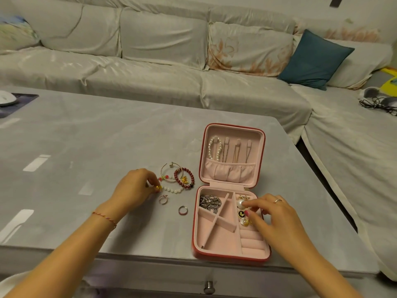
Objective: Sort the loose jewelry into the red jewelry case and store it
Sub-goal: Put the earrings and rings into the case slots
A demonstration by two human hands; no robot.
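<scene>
Red case lies open; right hand pinches round pearl earring, left hand pinches white-bead bracelet.

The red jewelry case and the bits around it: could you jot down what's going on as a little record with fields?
case: red zip-around jewelry case with pink lining, open on the grey table
lid: white pearl strand and thin chains hang above a pocket
tray: silver chain top left; earrings top right
loose: dark red bead bracelet, white bead bracelet, two rings
left hand: pinches a small gold charm
right hand: pinches a round pearl earring over the tray
</scene>
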